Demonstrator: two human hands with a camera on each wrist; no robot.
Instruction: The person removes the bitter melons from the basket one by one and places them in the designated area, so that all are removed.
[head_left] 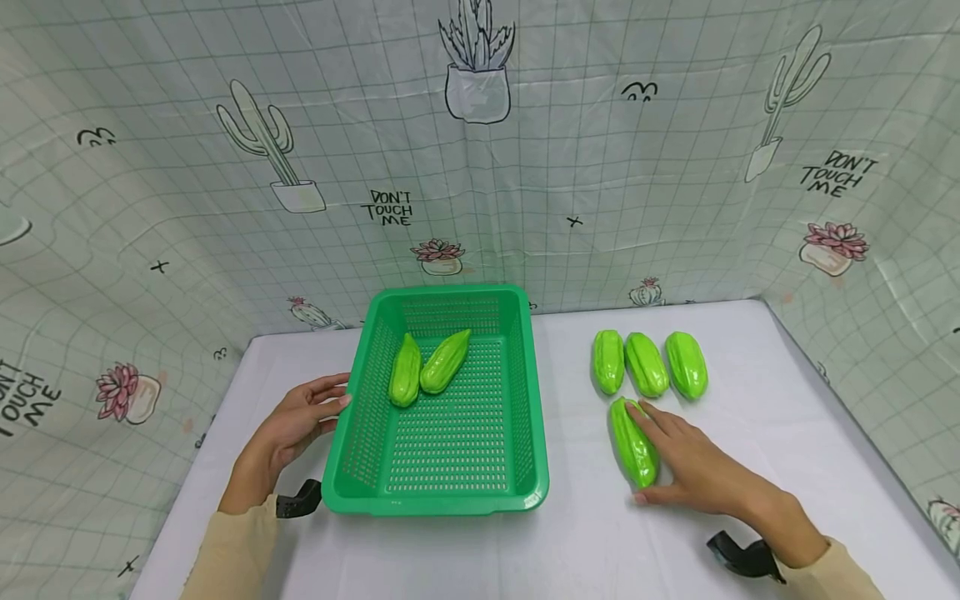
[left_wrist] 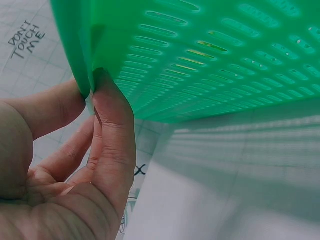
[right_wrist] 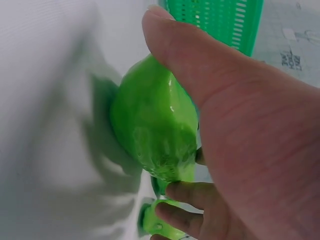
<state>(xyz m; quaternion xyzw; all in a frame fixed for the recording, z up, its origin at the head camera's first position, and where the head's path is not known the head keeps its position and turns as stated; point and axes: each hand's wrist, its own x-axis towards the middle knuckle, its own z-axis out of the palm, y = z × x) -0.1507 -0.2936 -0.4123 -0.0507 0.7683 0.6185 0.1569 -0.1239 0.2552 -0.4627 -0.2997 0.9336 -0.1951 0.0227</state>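
My left hand (head_left: 300, 417) pinches the left rim of a green plastic basket (head_left: 537, 433) between thumb and fingers, seen close in the left wrist view. Inside the basket, toward its far left, lie two shiny ridged green gourds, a left one (head_left: 406, 371) and a slanted one (head_left: 446, 362). Right of the basket, my right hand (head_left: 693, 458) holds another ridged green gourd (head_left: 632, 442) lengthwise, fingers over its far end and thumb at its near end. In the right wrist view this gourd (right_wrist: 155, 120) is close to the white cloth, partly covered by the hand.
Just beyond the right hand three more gourds stand in a row: a left (head_left: 608, 362), a middle (head_left: 647, 365) and a right one (head_left: 686, 365). White cloth (head_left: 577, 542) covers the table. A printed curtain (head_left: 555, 167) rises behind it and along both sides.
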